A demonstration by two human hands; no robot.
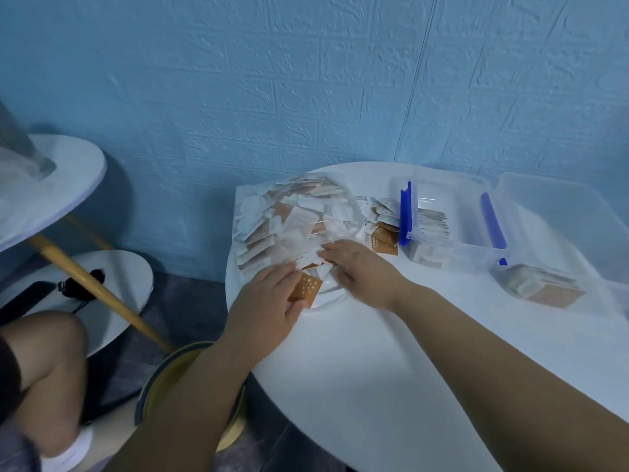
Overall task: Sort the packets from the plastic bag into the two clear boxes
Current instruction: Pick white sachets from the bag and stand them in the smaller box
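Plastic bag (242, 199) w/ white+tan packets (296, 216) lying left, two clear boxes (469, 216) right — part-filled

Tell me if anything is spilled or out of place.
A few packets lie loose on the table, between the plastic bag and the clear box nearest it, outside both. Nothing else stands out.
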